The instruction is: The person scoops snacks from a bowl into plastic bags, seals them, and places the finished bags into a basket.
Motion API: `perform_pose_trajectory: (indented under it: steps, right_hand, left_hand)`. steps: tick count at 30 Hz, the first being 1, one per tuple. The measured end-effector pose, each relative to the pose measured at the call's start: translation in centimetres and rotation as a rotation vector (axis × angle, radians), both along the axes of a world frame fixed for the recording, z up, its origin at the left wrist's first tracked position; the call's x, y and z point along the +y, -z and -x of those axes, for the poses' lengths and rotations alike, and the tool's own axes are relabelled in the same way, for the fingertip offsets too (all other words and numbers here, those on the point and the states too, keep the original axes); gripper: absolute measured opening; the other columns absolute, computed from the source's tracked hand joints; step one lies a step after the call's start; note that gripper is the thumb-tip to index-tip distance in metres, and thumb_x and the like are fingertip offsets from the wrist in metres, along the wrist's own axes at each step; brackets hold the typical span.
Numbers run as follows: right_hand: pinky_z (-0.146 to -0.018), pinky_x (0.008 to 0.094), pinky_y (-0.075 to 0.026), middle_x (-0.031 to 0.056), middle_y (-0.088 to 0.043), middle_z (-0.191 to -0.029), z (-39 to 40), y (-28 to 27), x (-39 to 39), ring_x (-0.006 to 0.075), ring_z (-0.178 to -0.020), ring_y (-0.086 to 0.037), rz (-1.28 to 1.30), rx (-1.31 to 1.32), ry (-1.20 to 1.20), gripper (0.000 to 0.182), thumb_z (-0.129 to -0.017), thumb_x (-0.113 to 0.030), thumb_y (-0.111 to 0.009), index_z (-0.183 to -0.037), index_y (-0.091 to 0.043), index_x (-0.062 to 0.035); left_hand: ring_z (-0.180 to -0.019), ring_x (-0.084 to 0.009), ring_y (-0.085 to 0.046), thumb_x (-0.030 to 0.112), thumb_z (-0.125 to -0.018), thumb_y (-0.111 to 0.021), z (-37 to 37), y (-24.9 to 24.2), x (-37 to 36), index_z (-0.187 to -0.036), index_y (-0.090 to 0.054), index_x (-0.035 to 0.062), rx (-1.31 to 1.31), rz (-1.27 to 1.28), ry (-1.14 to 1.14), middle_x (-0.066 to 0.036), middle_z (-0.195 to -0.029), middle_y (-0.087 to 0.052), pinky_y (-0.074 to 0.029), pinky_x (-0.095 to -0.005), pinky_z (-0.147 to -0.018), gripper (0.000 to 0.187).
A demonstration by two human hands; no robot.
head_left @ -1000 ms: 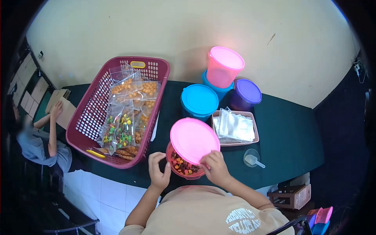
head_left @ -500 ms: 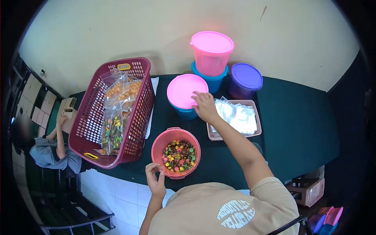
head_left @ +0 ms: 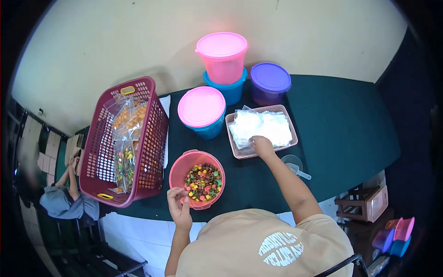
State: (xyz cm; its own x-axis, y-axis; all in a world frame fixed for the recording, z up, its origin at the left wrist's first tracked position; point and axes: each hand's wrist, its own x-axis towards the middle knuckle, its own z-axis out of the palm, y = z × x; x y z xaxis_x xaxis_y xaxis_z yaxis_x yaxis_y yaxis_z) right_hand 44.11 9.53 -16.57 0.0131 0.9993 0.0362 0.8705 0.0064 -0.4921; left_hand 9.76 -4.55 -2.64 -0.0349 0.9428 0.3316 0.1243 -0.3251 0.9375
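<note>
My left hand [head_left: 180, 205] is at the lower left rim of the pink bowl [head_left: 175, 167], its fingers curled close together; what they hold, if anything, is too small to name. Colourful round candies [head_left: 203, 183] lie in the bowl. My right hand [head_left: 262, 146] reaches to the front edge of the clear plastic bags [head_left: 265, 125] stacked in a shallow pink tray [head_left: 293, 138]. Its fingertips touch the bags, and whether they pinch one is hidden. Left of the tray stands a blue tub with a pink lid [head_left: 201, 106].
A maroon basket [head_left: 154, 138] with filled bags [head_left: 124, 164] stands left. Behind are a pink tub [head_left: 224, 67] on a blue one [head_left: 232, 92] and a purple tub [head_left: 271, 78]. A clear scoop [head_left: 302, 174] lies right. Another person [head_left: 64, 201] sits far left.
My right hand has moved from the pink lid of the front tub to the plastic bags in the tray. My left hand stays beside the bowl. The view has shifted slightly to the right.
</note>
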Motion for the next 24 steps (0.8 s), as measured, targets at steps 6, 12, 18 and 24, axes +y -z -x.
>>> perform_pose_trajectory:
  steps: [6, 12, 18, 24]
  right_hand:
    - [-0.084, 0.0371, -0.050, 0.0136, -0.068, -0.097, 0.3, -3.4, -2.5, 0.0287, -0.092, -0.065, -0.121, 0.282, 0.118, 0.020, -0.090, -0.018, -0.057, -0.100, -0.070, -0.0056]
    - [-0.099, 0.0427, -0.046, 0.0169, -0.058, -0.119, 4.0, -12.7, -6.4, 0.0300, -0.113, -0.057, -0.216, 1.894, 0.239, 0.028, -0.101, -0.022, -0.043, -0.113, -0.053, 0.0010]
    - [-0.103, 0.0479, -0.042, 0.0167, -0.051, -0.127, 8.5, -15.2, -10.5, 0.0331, -0.124, -0.049, 0.057, 2.268, 0.265, 0.022, -0.101, -0.020, -0.042, -0.114, -0.049, -0.0040]
    - [-0.095, 0.0337, -0.044, 0.0063, -0.052, -0.118, 9.3, -12.6, -11.9, 0.0186, -0.110, -0.051, -0.126, 1.740, 0.588, 0.028, -0.099, -0.022, -0.046, -0.124, -0.041, -0.0092]
  left_hand:
    - [-0.102, -0.0171, -0.050, -0.001, -0.088, -0.052, 0.3, 0.2, -0.7, -0.115, -0.048, 0.0017, 0.043, -0.012, 0.030, -0.011, -0.115, -0.045, -0.042, -0.0313, -0.093, 0.028]
    - [-0.122, -0.0268, -0.047, 0.016, -0.096, -0.047, -1.2, -1.5, -1.3, -0.143, -0.026, 0.0046, -0.444, 0.505, 0.290, -0.017, -0.141, -0.036, -0.040, -0.0392, -0.102, 0.052]
    - [-0.133, -0.0328, -0.039, 0.025, -0.100, -0.044, -4.2, -0.1, -0.2, -0.149, -0.012, 0.0107, -0.704, 0.625, 0.375, -0.016, -0.150, -0.025, -0.035, -0.0465, -0.106, 0.061]
    - [-0.092, -0.0131, -0.061, 0.017, -0.100, -0.045, -4.2, -1.2, -0.8, -0.109, -0.050, 0.0061, -0.590, 0.480, 0.060, -0.005, -0.099, -0.059, -0.050, -0.0301, -0.084, 0.015]
